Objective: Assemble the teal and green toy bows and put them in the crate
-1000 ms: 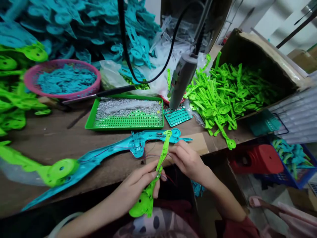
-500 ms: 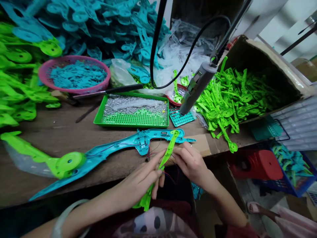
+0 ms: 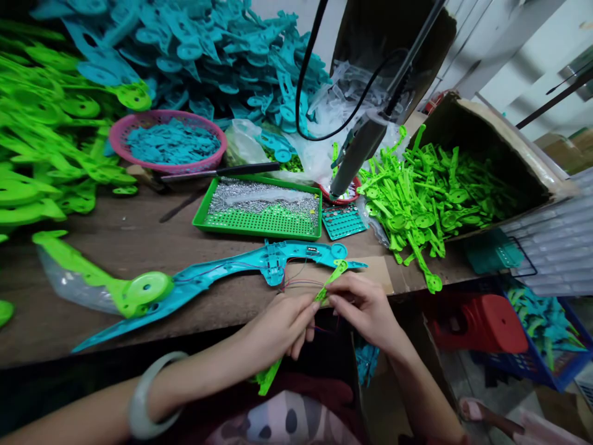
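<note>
My left hand (image 3: pixel 278 324) is closed round a long bright green plastic arm (image 3: pixel 330 281) that runs from my lap up to the bench edge. My right hand (image 3: pixel 364 306) pinches the same green arm near its upper end, where thin red wires (image 3: pixel 301 284) trail. Just beyond both hands a long teal plastic shell (image 3: pixel 222 275) lies flat on the wooden bench (image 3: pixel 139 247), with a green disc-ended piece (image 3: pixel 139 290) at its left end.
A green tray of small screws (image 3: pixel 259 210) sits behind the teal shell. A hanging electric screwdriver (image 3: pixel 354 154) dangles over a small teal screw plate (image 3: pixel 343 221). A tipped cardboard box (image 3: pixel 491 123) spills green parts (image 3: pixel 426 198). Teal parts fill a pink basket (image 3: pixel 169 139).
The green arm has slid lower and tilted flatter; my hands have drawn closer together on it near the bench edge. The view has shifted right, and the screwdriver swings.
</note>
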A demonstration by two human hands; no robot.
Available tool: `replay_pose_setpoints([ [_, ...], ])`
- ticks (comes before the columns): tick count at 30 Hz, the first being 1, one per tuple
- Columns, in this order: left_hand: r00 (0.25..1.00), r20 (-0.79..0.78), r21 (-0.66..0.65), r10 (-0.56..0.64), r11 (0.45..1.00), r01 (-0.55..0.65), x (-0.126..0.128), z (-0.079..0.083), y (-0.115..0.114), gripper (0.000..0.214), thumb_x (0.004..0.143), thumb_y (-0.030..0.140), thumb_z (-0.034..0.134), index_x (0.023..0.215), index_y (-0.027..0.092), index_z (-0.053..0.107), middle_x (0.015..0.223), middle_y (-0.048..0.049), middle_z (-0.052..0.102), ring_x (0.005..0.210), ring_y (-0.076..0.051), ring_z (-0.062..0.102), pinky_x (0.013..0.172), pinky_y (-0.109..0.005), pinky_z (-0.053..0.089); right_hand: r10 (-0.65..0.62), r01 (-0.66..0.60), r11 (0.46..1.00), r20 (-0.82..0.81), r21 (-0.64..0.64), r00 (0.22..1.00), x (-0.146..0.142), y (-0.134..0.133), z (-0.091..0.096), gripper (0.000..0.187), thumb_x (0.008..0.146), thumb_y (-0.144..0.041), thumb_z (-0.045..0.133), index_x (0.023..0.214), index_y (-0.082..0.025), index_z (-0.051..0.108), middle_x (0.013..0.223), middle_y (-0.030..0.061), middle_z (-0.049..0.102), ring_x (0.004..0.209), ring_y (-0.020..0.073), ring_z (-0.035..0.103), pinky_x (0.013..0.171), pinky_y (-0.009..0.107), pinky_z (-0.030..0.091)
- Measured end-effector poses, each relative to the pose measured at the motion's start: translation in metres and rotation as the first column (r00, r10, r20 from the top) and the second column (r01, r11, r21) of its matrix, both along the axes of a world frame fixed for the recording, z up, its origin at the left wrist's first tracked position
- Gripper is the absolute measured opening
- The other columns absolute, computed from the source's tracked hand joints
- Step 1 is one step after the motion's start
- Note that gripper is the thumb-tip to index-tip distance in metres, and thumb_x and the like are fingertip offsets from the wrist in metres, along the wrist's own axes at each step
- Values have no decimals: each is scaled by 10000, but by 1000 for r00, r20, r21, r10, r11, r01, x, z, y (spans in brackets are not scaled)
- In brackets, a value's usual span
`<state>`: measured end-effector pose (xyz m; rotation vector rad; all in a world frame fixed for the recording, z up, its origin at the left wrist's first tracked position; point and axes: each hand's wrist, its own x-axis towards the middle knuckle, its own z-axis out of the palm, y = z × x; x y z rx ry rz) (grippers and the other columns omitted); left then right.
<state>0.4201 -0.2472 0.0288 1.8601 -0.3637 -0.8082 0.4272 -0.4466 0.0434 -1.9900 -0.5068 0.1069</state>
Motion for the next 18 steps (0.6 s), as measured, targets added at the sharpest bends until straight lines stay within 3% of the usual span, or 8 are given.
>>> replay_pose_setpoints([
  [3, 998, 66, 96, 5, 995, -11, -2, -3, -4, 440, 999, 411, 256, 723, 201, 527, 411, 62, 487, 393, -120, 531, 533, -228, 446, 13, -10, 998, -37, 61, 999, -5, -2, -3, 143, 968, -196, 575, 1033, -198, 702, 848, 20, 654, 688, 111, 643, 609, 214, 531],
  [7, 984, 175, 294, 13, 953, -65, -6, -7, -7, 428, 1003, 365, 266, 781, 189, 587, 538, 29, 565, 409, -118, 549, 443, -219, 374, -47, 47, 999, 91, -2, 995, -12, 0, -9, 122, 958, -144, 590, 1014, -203, 681, 838, 13, 675, 715, 110, 647, 668, 222, 526],
  [12, 867, 486, 427, -112, 896, -124, -18, -14, -9, 359, 1018, 284, 318, 971, 190, 661, 766, -62, 688, 644, -209, 690, 500, -264, 411, -48, 56, 998, 296, -21, 954, -15, 0, -17, 179, 944, -54, 562, 1014, -194, 650, 930, 50, 635, 867, 140, 627, 747, 257, 520],
  [14, 852, 498, 476, -160, 872, -115, -22, -12, -10, 341, 1030, 275, 321, 1057, 196, 652, 768, -60, 698, 637, -225, 701, 491, -272, 407, -49, 49, 999, 336, 7, 940, -15, 0, -21, 219, 932, -21, 558, 1025, -202, 637, 931, 46, 635, 861, 138, 627, 746, 260, 522],
  [18, 898, 394, 557, -195, 828, -64, -23, 0, -14, 332, 1048, 263, 307, 1070, 212, 634, 773, -53, 719, 651, -239, 726, 455, -266, 374, -103, 92, 995, 392, 48, 914, -18, 3, -31, 261, 914, 3, 561, 1051, -212, 614, 930, 39, 645, 890, 149, 640, 785, 283, 541],
])
